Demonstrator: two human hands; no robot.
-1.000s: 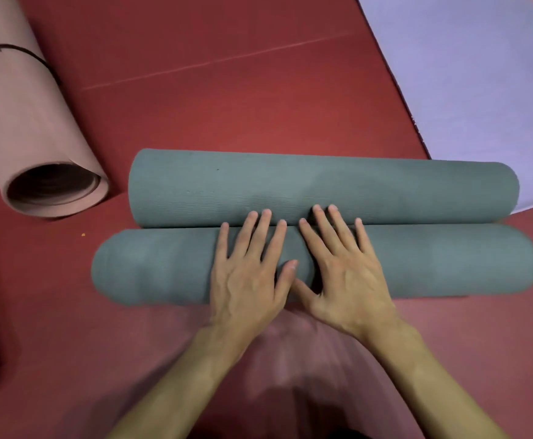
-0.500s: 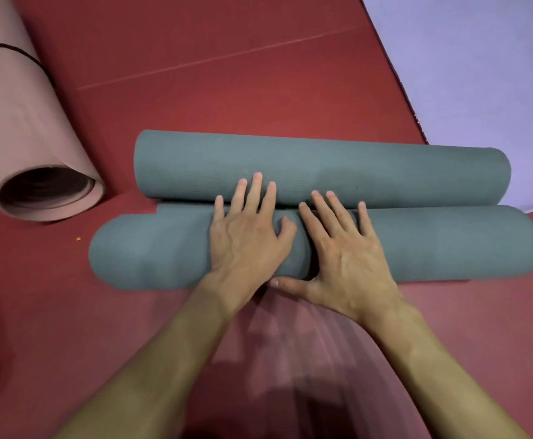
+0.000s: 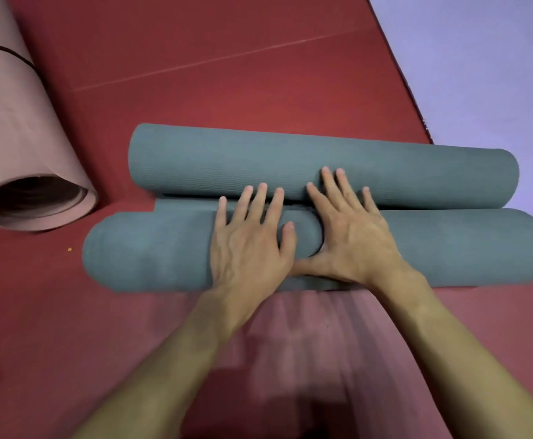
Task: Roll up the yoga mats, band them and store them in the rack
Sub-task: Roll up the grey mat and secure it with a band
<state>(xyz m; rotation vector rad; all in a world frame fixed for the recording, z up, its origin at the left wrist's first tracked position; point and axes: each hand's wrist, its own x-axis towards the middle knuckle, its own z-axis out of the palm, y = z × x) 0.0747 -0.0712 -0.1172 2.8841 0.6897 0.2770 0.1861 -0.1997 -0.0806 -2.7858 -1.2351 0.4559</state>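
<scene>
A grey-green yoga mat lies across the red floor as two parallel rolls joined by a short flat strip. The near roll (image 3: 151, 251) is thicker; the far roll (image 3: 227, 160) lies just behind it. My left hand (image 3: 249, 245) presses flat on top of the near roll, fingers straight and spread, tips reaching the gap. My right hand (image 3: 350, 232) presses beside it, its fingers lying over onto the far roll, thumb stretched toward the left hand.
A rolled pink mat (image 3: 14, 131) with a dark band (image 3: 8, 53) around it lies at the left, its open end facing me. A lavender mat (image 3: 480, 68) lies spread flat at the upper right. Red floor (image 3: 227, 74) stretches beyond the rolls.
Both hands slid forward over the near roll, and the right fingers now lie on the far roll. The near roll has moved closer to the far roll, narrowing the flat strip between them.
</scene>
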